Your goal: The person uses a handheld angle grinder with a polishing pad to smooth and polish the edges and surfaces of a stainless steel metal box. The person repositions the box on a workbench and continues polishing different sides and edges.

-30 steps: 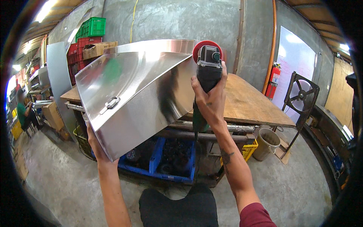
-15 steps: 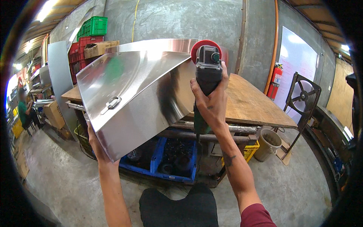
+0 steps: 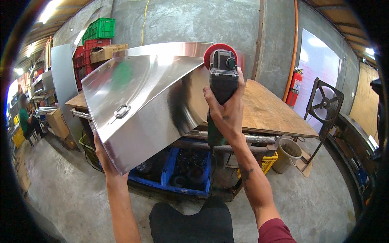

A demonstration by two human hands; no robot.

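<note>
A large, shiny sheet-metal box [image 3: 156,117] lies tilted on the wooden-topped workbench [image 3: 267,111], its near corner jutting past the front edge. A metal latch [image 3: 120,112] is fixed on its upper face. My left hand [image 3: 106,156] is wrapped round that near corner, its fingers partly hidden behind the metal. In my right hand [image 3: 231,111] is an angle grinder [image 3: 223,83], gripped round its body. The grinder's red disc [image 3: 208,54] is at the box's far right edge; whether it touches is hidden by the grinder head.
Blue bins [image 3: 186,172] with dark contents sit under the bench. At right stand a bucket [image 3: 287,156], a fan [image 3: 324,101] and a red fire extinguisher [image 3: 295,87]. Stacked crates [image 3: 99,29] are at back left. A seated person [image 3: 26,117] is far left.
Almost nothing differs. The grinder and its disc have shifted very slightly, and both hands keep their grips.
</note>
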